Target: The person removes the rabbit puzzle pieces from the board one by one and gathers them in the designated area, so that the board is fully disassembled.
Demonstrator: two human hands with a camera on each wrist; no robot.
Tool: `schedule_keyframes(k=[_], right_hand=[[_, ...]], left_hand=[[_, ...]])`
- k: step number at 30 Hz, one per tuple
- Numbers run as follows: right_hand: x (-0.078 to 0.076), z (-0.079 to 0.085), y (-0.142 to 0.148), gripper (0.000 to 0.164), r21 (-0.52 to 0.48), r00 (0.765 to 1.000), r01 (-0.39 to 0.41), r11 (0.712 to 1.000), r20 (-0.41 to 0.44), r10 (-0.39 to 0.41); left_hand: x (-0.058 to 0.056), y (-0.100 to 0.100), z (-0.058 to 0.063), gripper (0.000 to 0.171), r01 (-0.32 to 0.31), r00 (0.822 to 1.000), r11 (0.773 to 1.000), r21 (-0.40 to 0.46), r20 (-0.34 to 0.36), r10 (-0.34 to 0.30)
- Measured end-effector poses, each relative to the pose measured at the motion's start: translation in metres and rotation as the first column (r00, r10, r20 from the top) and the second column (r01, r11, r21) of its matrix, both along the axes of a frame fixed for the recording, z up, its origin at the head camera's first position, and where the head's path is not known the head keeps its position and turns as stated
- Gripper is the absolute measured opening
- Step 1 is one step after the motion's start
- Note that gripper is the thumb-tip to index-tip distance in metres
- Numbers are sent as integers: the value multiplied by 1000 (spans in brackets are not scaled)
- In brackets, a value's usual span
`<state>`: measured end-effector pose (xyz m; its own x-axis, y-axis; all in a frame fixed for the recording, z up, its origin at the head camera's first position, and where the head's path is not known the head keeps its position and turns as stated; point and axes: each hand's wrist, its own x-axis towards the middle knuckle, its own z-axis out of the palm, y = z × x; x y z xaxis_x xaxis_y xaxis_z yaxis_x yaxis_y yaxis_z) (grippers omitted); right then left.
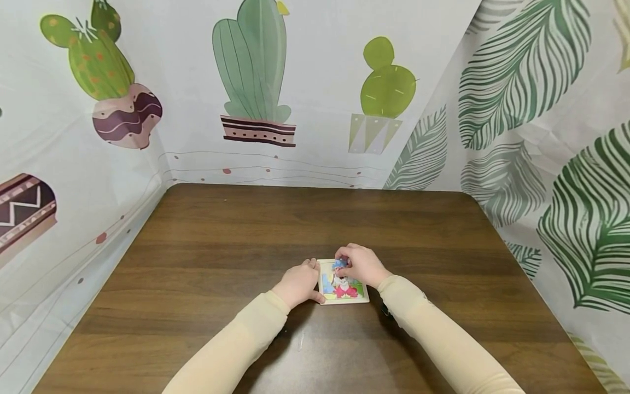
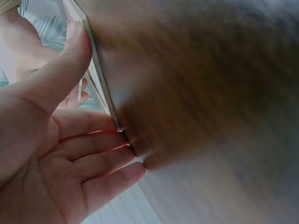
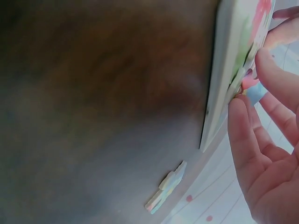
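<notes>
A small jigsaw puzzle (image 1: 344, 292) in a pale wooden frame (image 1: 344, 301) lies on the table, its picture showing a white-faced figure in red. Along its left side my left hand (image 1: 299, 282) steadies the frame, thumb at the near corner. In the left wrist view the left hand's fingers (image 2: 100, 172) are nearly straight, fingertips at the tabletop. Over the upper right of the puzzle, my right hand (image 1: 363, 265) pinches a puzzle piece (image 3: 252, 88) with blue and pink on it. The right hand hides part of the picture.
A loose puzzle piece (image 3: 166, 189) lies on the table beyond the frame in the right wrist view. The brown wooden table (image 1: 221, 246) stretches around the puzzle. Patterned cloth (image 1: 325, 164) with cacti and leaves hangs behind and beside it.
</notes>
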<state>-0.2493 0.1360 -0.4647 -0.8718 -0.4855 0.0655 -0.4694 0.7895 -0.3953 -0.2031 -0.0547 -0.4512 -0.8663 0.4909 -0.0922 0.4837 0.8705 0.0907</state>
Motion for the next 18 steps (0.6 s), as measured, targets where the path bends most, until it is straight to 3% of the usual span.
schedule_keyframes(k=[5, 11, 18], right_hand=[[0, 1, 2, 31, -14, 1000, -11, 1000, -17, 11], [-3, 1, 4, 29, -118, 999, 18, 993, 37, -14], [-6, 1, 8, 6, -274, 997, 54, 960, 65, -37]], left_hand=[[0, 0, 0, 88, -5, 1000, 1000, 1, 24, 5], [0, 0, 0, 88, -12, 1000, 1000, 3, 27, 12], [0, 1, 1, 91, -23, 999, 1000, -14, 45, 23]])
